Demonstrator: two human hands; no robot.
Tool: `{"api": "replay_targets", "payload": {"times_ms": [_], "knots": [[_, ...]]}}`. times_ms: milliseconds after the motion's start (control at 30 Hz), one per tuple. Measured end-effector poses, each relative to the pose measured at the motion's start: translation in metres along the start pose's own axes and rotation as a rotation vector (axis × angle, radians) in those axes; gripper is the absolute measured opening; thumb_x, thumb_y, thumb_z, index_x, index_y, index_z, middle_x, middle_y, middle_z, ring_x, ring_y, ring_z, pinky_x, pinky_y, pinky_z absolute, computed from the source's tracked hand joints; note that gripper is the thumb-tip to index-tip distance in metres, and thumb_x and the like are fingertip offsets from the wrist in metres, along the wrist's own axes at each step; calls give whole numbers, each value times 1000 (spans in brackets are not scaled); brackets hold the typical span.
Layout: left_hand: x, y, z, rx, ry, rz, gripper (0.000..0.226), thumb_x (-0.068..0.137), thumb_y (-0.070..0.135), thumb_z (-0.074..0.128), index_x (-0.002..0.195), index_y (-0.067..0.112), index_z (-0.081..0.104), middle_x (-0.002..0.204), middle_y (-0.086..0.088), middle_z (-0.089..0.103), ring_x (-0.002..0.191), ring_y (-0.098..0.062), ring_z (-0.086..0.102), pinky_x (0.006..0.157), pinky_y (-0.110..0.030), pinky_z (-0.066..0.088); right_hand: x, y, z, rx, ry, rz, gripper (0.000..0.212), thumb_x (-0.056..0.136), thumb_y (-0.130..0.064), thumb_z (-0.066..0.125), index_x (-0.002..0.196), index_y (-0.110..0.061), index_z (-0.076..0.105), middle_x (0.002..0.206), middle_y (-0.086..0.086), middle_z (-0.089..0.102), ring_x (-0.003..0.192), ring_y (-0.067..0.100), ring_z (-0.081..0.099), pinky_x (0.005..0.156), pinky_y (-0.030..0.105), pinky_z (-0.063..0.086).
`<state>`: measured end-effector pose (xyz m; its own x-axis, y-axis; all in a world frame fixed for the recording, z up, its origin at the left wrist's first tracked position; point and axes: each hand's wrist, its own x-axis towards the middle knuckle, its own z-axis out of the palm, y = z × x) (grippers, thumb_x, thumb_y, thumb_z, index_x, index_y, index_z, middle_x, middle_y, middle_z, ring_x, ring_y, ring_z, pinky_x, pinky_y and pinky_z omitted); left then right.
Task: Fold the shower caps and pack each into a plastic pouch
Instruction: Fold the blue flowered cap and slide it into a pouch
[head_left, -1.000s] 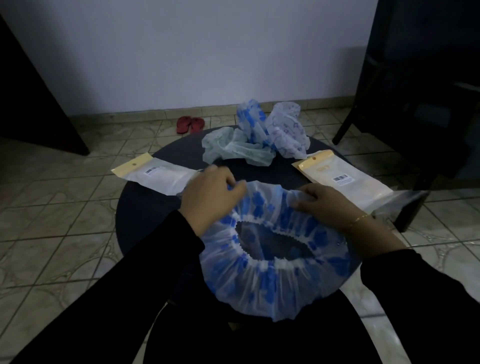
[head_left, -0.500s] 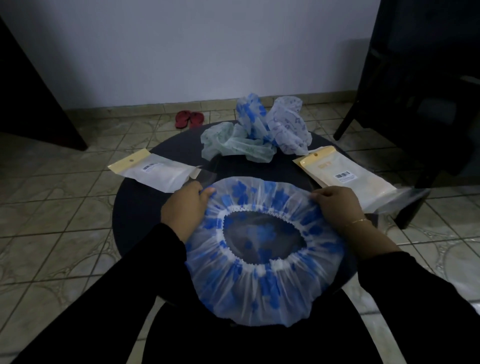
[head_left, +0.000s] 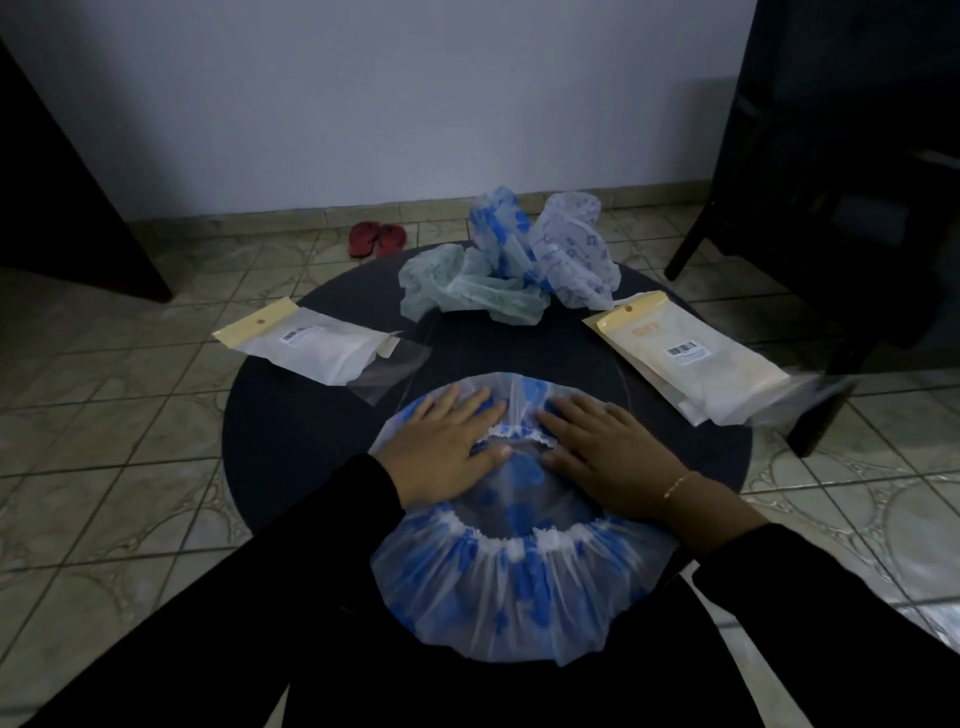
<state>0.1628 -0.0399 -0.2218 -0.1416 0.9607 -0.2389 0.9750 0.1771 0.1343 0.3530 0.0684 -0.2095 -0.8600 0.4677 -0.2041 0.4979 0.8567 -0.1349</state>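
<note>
A clear shower cap with blue spots lies spread on the near part of the round dark table, its elastic opening facing up and its near edge hanging over the table's rim. My left hand and my right hand press flat on its upper half, fingers straight, thumbs close together. A plastic pouch with a cream header lies at the left. A stack of pouches lies at the right. Three crumpled caps sit at the table's far side.
A dark chair stands at the right, close to the table. Red slippers lie on the tiled floor by the wall. A dark door or panel stands at the left.
Both hands let go of the cap's rim and moved inward onto it. They now press it flat on the table, with the opening spread wider.
</note>
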Motion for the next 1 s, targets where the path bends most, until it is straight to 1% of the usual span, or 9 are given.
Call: {"api": "replay_targets", "payload": {"times_ms": [167, 267, 400, 467, 533, 633, 767, 900, 1000], "knots": [[-1, 1, -11, -179, -15, 6, 62, 97, 55, 26, 151, 31, 10, 160, 7, -2, 146, -16, -10, 117, -37, -6, 0, 3, -2, 2, -15, 46, 59, 95, -57, 23, 149, -37, 10, 159, -9, 1, 146, 11, -1, 117, 38, 7], [-5, -2, -22, -334, 234, 21, 53, 96, 51, 41, 142, 25, 42, 153, 2, 31, 144, -17, 18, 114, -31, 10, -4, 2, -12, -33, -14, 127, 61, 90, -66, 28, 146, -42, 20, 154, -9, 18, 142, 15, 15, 111, 42, 19], [-16, 1, -36, -6, 564, -35, 32, 94, 41, 45, 107, 27, 70, 112, 4, 63, 107, -22, 52, 90, -35, 33, -11, -2, -34, -126, -60, 247, 70, 78, -81, 22, 127, -39, 50, 125, 1, 50, 117, 20, 47, 97, 42, 30], [-19, 5, -35, 87, 540, -74, 30, 96, 38, 43, 104, 29, 70, 111, 6, 61, 105, -21, 49, 88, -35, 32, -13, -8, -41, -165, -12, 245, 77, 77, -81, 14, 98, -29, 66, 98, 0, 59, 96, 17, 55, 88, 40, 32], [-18, 7, -27, 119, 429, -87, 33, 96, 43, 42, 118, 31, 62, 128, 6, 53, 119, -20, 42, 95, -35, 30, -13, -14, -40, -209, 141, 197, 66, 87, -71, 19, 91, -23, 65, 100, 1, 58, 99, 17, 51, 91, 37, 34], [-17, 7, -8, 57, 204, -99, 55, 97, 53, 33, 147, 34, 25, 158, 0, 14, 145, -24, 7, 114, -40, 10, -8, -15, -26, -127, 269, 84, 45, 95, -53, 33, 126, -25, 50, 138, 0, 41, 131, 18, 32, 107, 35, 25], [-15, 4, 8, -30, 69, -125, 75, 83, 75, 10, 148, 40, -5, 158, 5, -15, 144, -22, -19, 117, -44, -9, 3, -6, 1, -7, 28, 110, 68, 93, -62, 18, 150, -27, 10, 159, -3, 3, 146, 16, -2, 117, 35, 2], [-13, 1, 0, -34, -14, -103, 100, 63, 89, 12, 148, 41, -9, 157, 8, -17, 144, -19, -20, 117, -44, -9, 5, 1, 1, 42, 10, 140, 70, 90, -66, 16, 150, -31, 7, 159, -6, 1, 146, 14, -2, 117, 36, 3], [-16, -6, -3, -111, 199, -75, 95, 73, 88, 11, 150, 32, 14, 159, 3, 13, 146, -17, 7, 117, -40, 8, 1, 2, -4, 49, 72, 188, 66, 90, -66, 18, 145, -33, 26, 155, -6, 21, 143, 16, 16, 114, 39, 18]]}}
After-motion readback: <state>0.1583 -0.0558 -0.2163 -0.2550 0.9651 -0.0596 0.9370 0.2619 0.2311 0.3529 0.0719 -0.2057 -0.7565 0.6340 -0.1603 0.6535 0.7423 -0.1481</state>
